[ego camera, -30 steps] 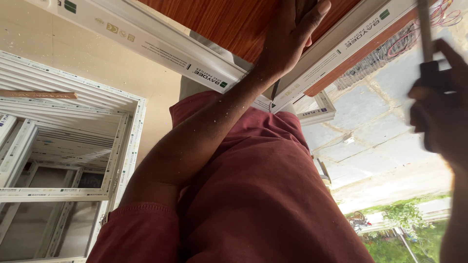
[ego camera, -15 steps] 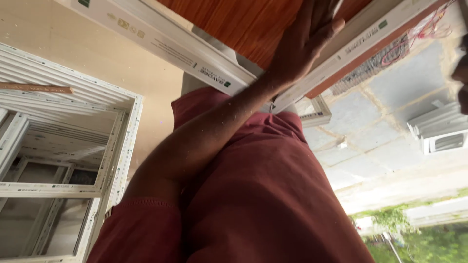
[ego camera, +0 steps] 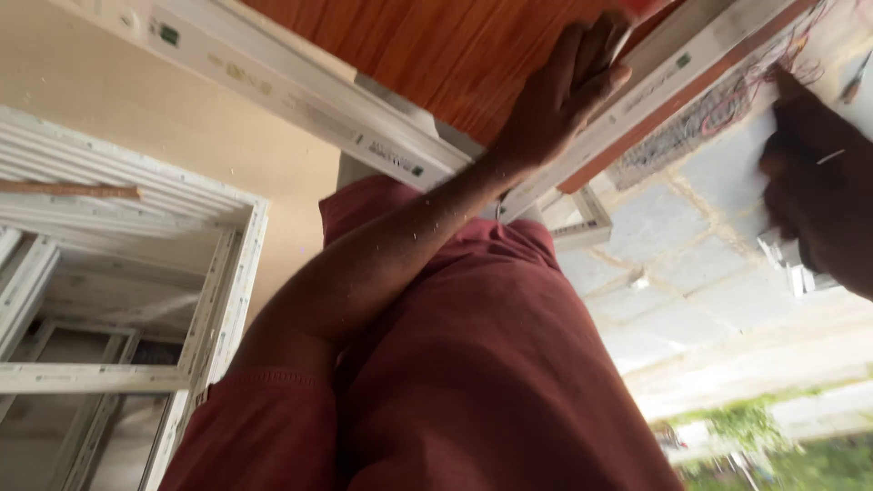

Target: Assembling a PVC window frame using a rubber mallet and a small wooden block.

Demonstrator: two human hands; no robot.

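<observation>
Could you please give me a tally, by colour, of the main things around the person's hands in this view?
White frame bars meeting at the corner: 2, one on the left, one under the left hand
Reddish-brown wood-grain panel: 1
White window frames stacked at the left: at least 2; exact number unclear
Total: at least 5

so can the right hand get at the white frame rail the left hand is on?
Probably yes: right hand is by the same white frame rail that the left hand presses, and nothing lies between them.
</observation>
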